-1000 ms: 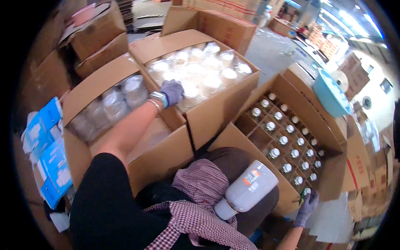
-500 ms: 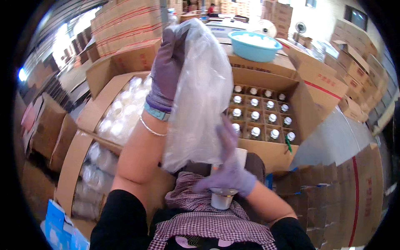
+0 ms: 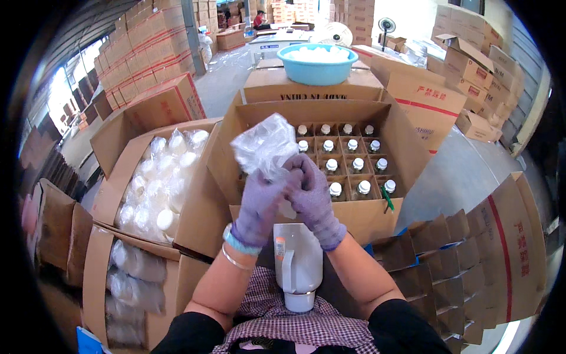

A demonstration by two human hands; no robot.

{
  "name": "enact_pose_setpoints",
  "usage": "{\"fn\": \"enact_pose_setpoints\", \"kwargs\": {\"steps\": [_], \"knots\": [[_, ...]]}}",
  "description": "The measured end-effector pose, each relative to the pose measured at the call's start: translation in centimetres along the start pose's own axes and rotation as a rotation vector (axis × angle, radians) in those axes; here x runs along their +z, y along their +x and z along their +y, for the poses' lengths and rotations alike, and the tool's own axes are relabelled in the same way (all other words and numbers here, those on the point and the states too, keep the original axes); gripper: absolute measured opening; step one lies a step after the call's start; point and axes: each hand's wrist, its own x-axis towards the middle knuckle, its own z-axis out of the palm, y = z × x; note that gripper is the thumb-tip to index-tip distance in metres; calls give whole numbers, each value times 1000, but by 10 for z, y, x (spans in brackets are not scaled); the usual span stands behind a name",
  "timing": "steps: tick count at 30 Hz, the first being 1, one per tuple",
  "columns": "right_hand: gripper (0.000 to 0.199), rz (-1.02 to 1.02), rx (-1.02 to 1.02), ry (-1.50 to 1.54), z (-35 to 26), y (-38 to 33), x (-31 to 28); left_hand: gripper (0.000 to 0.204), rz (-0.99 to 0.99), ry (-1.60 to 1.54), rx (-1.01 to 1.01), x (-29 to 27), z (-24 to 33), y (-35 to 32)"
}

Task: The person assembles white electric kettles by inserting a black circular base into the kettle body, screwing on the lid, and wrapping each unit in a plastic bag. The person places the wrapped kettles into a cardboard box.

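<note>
At nine o'clock from our hands we see an open carton (image 3: 127,171) packed with white bottles wrapped in clear plastic (image 3: 159,189), and below it, toward seven o'clock, a second carton (image 3: 97,277) holding more bagged bottles lying on their sides.

Our left hand (image 3: 259,203), in a purple glove with a light blue cuff and a thin bracelet at the wrist, sits near the middle of the view. Its fingers are curled together and clamped on the gathered neck of a clear plastic bag (image 3: 264,144), which bunches up at twelve o'clock from the hand.

Pressed against it on the three o'clock side, our right hand (image 3: 312,197) wears the same purple glove; its fingers are bent and closed on the same bag neck, the two hands touching.

Directly at six o'clock from both hands a white plastic jug with a moulded handle (image 3: 298,262) lies on our lap, its open mouth pointing toward us and its base up beneath the hands. We cannot tell whether the bag's lower end already covers the jug's base.

Behind the hands, at twelve to two o'clock, an open carton with cardboard dividers (image 3: 401,141) holds rows of white-capped bottles (image 3: 354,165). Farther at twelve o'clock a light blue basin (image 3: 317,68) rests on a closed box. At four o'clock stands a stack of folded cardboard dividers (image 3: 460,259).
</note>
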Motion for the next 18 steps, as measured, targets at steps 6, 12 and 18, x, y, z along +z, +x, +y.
{"fn": "enact_pose_setpoints", "kwargs": {"steps": [6, 12, 18], "knots": [[29, 172, 109, -31, 62, 19, -70, 44, 33, -93, 13, -51, -65, 24], [27, 423, 122, -118, 98, 26, -96, 16, 323, 151, -56, -124, -134, 38], [16, 243, 226, -65, 106, 19, -98, 27, 164, 41, -254, -82, -98, 37]]}}
